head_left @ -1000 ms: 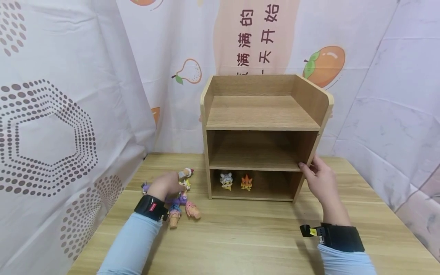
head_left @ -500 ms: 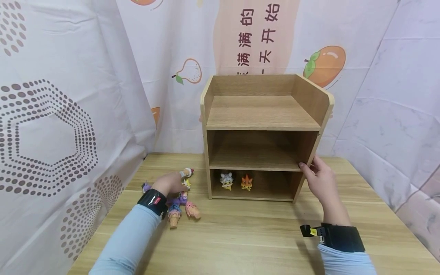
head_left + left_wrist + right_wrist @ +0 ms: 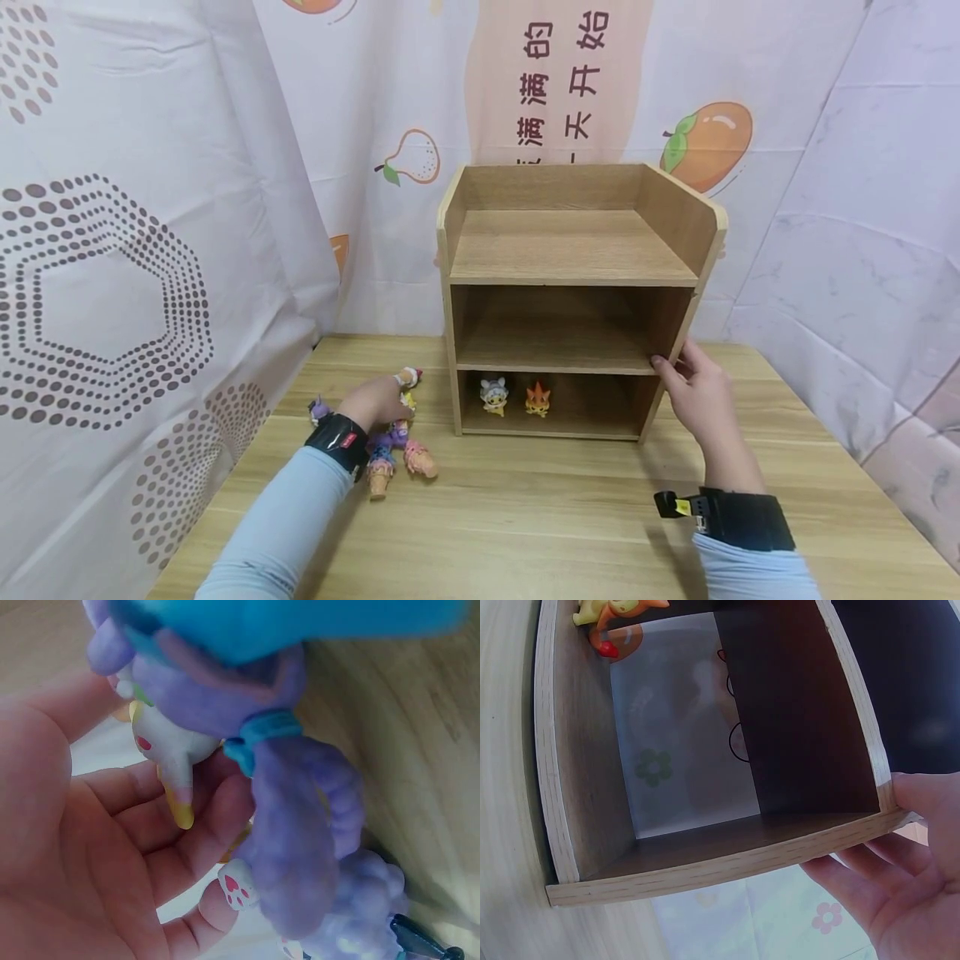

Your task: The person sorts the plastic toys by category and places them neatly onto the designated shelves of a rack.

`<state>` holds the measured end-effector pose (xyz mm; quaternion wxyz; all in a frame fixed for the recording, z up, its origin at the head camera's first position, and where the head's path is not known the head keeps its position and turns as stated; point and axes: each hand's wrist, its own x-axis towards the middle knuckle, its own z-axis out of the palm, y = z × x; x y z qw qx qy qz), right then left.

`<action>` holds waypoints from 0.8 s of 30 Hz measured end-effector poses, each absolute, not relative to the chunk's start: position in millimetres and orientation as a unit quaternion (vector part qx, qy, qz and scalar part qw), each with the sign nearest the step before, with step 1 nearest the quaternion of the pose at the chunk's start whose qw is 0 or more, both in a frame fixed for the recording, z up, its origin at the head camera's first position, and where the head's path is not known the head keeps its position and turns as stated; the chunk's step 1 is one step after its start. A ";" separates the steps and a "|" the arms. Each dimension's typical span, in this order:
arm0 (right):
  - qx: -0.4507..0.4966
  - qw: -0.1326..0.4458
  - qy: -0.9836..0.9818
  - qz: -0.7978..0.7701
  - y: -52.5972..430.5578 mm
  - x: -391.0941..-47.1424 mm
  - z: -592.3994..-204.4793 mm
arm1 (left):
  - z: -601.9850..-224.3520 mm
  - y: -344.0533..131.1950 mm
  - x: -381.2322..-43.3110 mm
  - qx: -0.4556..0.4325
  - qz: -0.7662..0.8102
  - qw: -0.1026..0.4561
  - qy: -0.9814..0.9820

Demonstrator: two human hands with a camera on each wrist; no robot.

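In the head view my left hand point(image 3: 372, 402) reaches into a cluster of small figurines on the table's left side. Its thumb and fingers close around a white figurine point(image 3: 174, 742) with yellow tips, seen in the left wrist view. Right in front of that hangs a purple figurine point(image 3: 292, 825) with a turquoise bow, partly covering the fingers. On the other side, my right hand point(image 3: 701, 396) grips the wooden shelf point(image 3: 573, 242) by its right side panel. The thumb lies at the front edge, and the other fingers are on the panel's outer side.
A grey-and-yellow figurine point(image 3: 494, 395) and an orange figurine point(image 3: 537, 398) stand in the shelf's bottom compartment. Near my left hand lie a cone-shaped figurine point(image 3: 380, 479), a pink one point(image 3: 420, 459), a purple one point(image 3: 319, 409) and a red-tipped one point(image 3: 409, 377). Patterned curtains surround the table point(image 3: 525, 533).
My left hand and wrist have shifted slightly right and away from me among the figurines. The right hand keeps its grip on the shelf, which has not moved.
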<state>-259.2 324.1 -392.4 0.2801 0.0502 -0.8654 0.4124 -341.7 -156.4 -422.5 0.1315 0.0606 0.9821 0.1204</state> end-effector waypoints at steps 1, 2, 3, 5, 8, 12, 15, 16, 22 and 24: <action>0.050 0.279 -0.865 0.413 324.1 -259.2 -392.6 | -422.8 -156.1 -341.9 0.057 0.122 0.133 0.982; 0.050 0.279 -0.865 0.414 324.1 -259.3 -392.8 | -422.8 -155.8 -342.0 0.054 0.123 0.135 0.982; 0.049 0.278 -0.866 0.413 324.1 -259.2 -392.9 | -423.0 -155.7 -342.1 0.052 0.124 0.136 0.981; 0.049 0.278 -0.866 0.413 324.1 -259.2 -393.0 | -423.4 -155.8 -342.3 0.052 0.127 0.135 0.981; 0.049 0.278 -0.866 0.412 324.3 -259.5 -392.9 | -422.7 -156.1 -341.4 0.055 0.132 0.130 0.981; 0.049 0.282 -0.867 0.409 324.9 -259.6 -393.4 | -422.2 -156.6 -340.5 0.058 0.145 0.122 0.980; 0.049 0.283 -0.867 0.408 324.9 -259.9 -393.9 | -422.2 -157.3 -341.1 0.052 0.158 0.116 0.979; 0.049 0.284 -0.867 0.407 324.9 -260.1 -394.0 | -422.2 -157.6 -341.3 0.050 0.161 0.113 0.979; 0.050 0.282 -0.866 0.410 324.6 -259.8 -393.7 | -420.9 -160.2 -342.1 0.056 0.179 0.079 0.979; 0.051 0.283 -0.865 0.410 324.5 -259.5 -393.5 | -419.9 -161.2 -341.6 0.057 0.181 0.070 0.979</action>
